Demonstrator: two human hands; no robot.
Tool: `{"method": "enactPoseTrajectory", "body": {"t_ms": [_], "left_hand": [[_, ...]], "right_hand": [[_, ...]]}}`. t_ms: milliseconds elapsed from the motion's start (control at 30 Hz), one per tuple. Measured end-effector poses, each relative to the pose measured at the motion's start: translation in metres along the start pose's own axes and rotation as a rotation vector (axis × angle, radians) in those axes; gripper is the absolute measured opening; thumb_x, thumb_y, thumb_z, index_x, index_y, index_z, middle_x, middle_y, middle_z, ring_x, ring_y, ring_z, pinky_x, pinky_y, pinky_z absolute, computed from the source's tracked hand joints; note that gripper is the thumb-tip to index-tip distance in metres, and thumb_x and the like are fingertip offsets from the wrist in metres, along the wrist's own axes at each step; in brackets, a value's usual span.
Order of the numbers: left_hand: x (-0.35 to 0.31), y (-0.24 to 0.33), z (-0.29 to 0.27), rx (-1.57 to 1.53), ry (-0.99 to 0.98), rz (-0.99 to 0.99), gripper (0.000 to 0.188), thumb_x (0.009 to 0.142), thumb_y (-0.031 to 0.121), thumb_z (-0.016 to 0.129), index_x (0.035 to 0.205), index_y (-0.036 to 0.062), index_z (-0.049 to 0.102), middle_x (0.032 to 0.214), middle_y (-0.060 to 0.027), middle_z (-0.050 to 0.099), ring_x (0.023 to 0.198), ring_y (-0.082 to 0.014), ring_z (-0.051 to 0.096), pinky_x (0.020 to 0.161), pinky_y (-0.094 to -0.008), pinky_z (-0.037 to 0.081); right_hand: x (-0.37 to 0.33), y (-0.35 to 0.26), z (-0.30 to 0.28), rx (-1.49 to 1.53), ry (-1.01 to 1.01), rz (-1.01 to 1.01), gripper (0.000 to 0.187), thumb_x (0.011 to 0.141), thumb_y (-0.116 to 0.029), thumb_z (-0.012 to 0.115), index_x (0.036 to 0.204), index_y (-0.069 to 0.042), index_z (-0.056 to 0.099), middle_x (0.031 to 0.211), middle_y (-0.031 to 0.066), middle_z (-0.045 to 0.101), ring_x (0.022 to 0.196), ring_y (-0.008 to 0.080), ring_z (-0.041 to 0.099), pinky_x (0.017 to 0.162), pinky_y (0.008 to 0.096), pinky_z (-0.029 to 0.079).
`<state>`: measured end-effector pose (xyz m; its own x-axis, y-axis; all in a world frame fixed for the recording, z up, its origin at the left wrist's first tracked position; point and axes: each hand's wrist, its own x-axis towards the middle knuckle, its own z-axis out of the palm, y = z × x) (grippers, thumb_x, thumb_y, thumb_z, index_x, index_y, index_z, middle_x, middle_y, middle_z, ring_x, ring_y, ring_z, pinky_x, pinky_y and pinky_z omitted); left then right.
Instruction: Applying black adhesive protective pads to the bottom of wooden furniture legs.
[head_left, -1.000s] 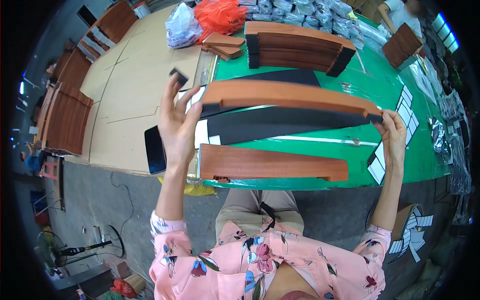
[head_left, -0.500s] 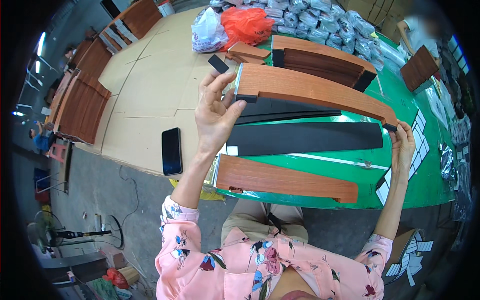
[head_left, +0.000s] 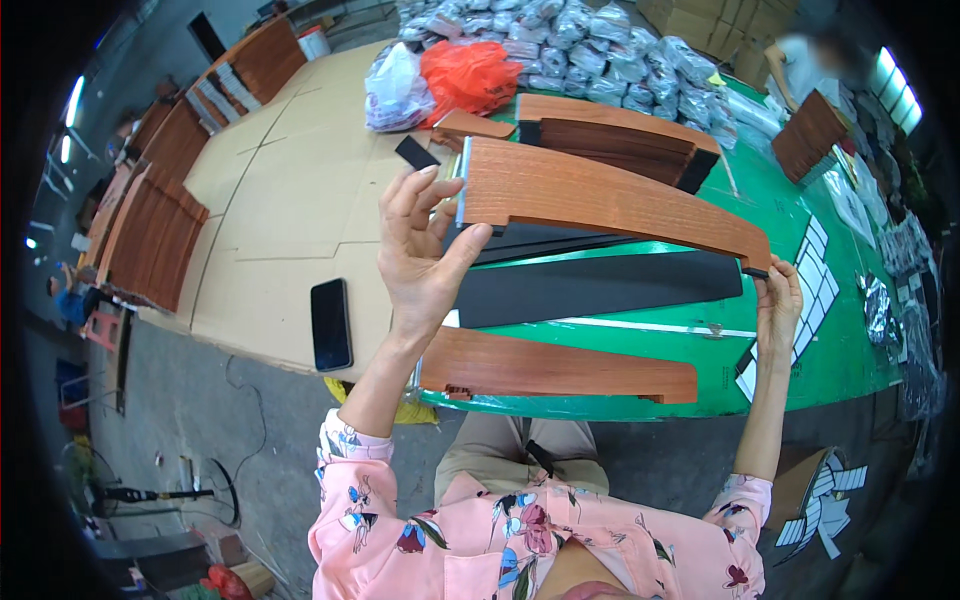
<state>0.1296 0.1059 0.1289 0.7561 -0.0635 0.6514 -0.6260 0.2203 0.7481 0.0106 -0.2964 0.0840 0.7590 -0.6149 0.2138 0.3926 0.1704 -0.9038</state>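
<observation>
A long curved wooden piece (head_left: 610,195), reddish brown, is held up level with the table between my two hands. At its left end my left hand (head_left: 425,240) grips, thumb at the lower corner and fingers curled behind the pale end edge. My right hand (head_left: 780,295) pinches the narrow right end, beside a small black pad (head_left: 755,271). Beneath it lies a wide black strip (head_left: 600,288), with darker strips partly hidden behind. A second wooden piece (head_left: 560,365) rests along the near table edge. The small black rectangle (head_left: 416,153) lies just beyond my left fingers.
A phone (head_left: 331,323) lies on the cardboard (head_left: 260,250) at left. Stacked curved pieces (head_left: 620,140) stand behind the held one. Beyond are a red bag (head_left: 468,75), a white bag (head_left: 397,88) and many wrapped packets (head_left: 590,45). White-labelled sheets (head_left: 815,290) lie right; a person (head_left: 800,65) stands far right.
The held wooden piece has tilted, so more of its broad face shows. Both hands still hold its ends. The whole view has shifted slightly, with the table things appearing lower and further left.
</observation>
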Motion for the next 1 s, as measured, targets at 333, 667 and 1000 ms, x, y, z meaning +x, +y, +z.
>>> {"method": "enactPoseTrajectory", "body": {"t_ms": [333,667,1000], "left_hand": [[0.041,-0.048,0.025,-0.155,0.125,-0.232,0.066,0.067,-0.016,0.055,0.127,0.0013,0.034,0.121,-0.0113,0.042,0.118,-0.019,0.041,0.097,-0.0314,0.039],[0.046,-0.059,0.024,-0.129,0.104,-0.264,0.066,0.067,-0.018,0.051,0.127,0.0013,0.034,0.125,-0.0131,0.036,0.119,-0.0207,0.042,0.08,-0.0238,0.049],[0.015,0.019,-0.007,0.024,-0.089,-0.19,0.062,0.072,-0.013,0.06,0.128,-0.0001,0.038,0.13,-0.0127,0.039,0.121,-0.0227,0.04,0.092,-0.0294,0.046]], "right_hand": [[0.045,0.009,0.012,0.054,0.02,-0.03,0.009,0.084,0.002,0.054,0.092,-0.003,0.056,0.105,0.0091,0.057,0.092,0.0133,0.058,0.082,0.0252,0.052],[0.051,0.021,0.012,0.043,0.054,-0.012,0.009,0.084,0.002,0.054,0.091,-0.002,0.055,0.104,0.0101,0.057,0.091,0.0141,0.059,0.08,0.0242,0.053],[-0.014,-0.032,0.012,-0.381,-0.099,0.073,0.033,0.088,-0.01,0.055,0.118,0.005,0.05,0.106,0.0095,0.057,0.089,0.0128,0.059,0.081,0.0271,0.049]]}}
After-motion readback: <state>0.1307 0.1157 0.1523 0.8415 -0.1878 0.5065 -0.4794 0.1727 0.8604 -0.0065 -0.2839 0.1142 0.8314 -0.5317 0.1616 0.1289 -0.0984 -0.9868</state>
